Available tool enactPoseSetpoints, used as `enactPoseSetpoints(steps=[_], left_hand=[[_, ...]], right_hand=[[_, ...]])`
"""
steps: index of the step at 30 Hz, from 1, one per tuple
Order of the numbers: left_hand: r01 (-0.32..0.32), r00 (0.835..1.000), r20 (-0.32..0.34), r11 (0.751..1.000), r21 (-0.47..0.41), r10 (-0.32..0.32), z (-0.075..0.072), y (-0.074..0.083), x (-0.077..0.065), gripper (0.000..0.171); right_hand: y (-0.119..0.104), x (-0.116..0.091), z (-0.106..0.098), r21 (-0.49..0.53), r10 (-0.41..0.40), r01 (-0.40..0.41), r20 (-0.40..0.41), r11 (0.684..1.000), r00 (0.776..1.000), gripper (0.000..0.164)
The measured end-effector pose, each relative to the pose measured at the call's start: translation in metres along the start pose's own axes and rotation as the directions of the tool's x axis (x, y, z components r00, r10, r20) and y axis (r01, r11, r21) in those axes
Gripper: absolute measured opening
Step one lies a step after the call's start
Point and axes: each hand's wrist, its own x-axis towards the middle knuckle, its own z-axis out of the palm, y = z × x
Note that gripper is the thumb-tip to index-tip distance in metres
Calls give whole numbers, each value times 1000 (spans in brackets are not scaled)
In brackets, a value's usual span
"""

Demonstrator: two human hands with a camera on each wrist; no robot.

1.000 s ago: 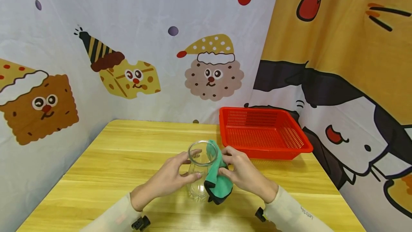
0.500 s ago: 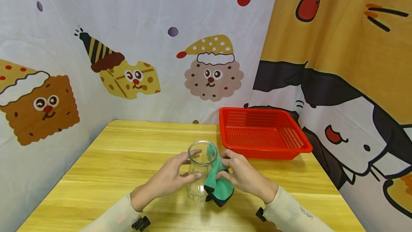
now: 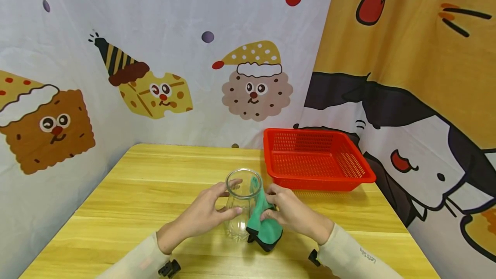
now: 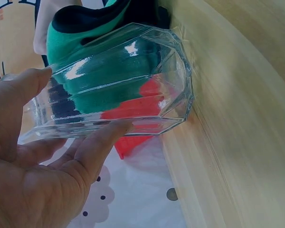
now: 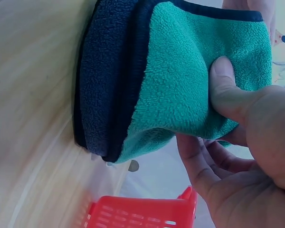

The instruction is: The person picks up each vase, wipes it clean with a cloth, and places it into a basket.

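Observation:
A clear glass jar with a wide round mouth stands upright on the wooden table, its lower part faceted. My left hand grips it from the left, thumb on the near side and fingers round the far side. In the left wrist view the glass jar lets the green cloth show through it. My right hand pinches a folded green cloth with dark edging against the jar's right side. The right wrist view shows the thumb pressed into the fluffy green cloth, its dark blue side folded outward.
A red plastic basket with perforated walls sits at the back right of the wooden table, just beyond my right hand. Behind the table hangs a printed cloth backdrop.
My right hand and the green cloth have slid slightly downward along the jar's right side. The left hand keeps the jar in the same place.

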Motion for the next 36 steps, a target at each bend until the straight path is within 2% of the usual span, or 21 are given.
enactPoseSetpoints(steps=[10,18,23,25,31,36], left_hand=[[-37,999,-18,998,51,38,0,0,0,74],[-29,999,-18,997,68,30,0,-1,0,73],[-21,1000,-14,998,54,22,0,-2,-1,72],[-15,1000,-12,999,45,16,0,-1,-2,72],[-5,1000,-9,1000,28,5,1,0,-3,73],[5,1000,-12,1000,14,-5,1,1,-3,74]], right_hand=[[4,1,4,20,60,-62,84,998,995,23],[10,-1,11,38,62,-68,154,997,986,22],[10,-2,14,9,59,-61,182,998,982,14],[9,-2,15,-6,67,-67,193,998,979,16],[4,-2,19,-60,107,-97,191,993,976,19],[4,-2,20,-60,111,-102,175,993,978,17]])
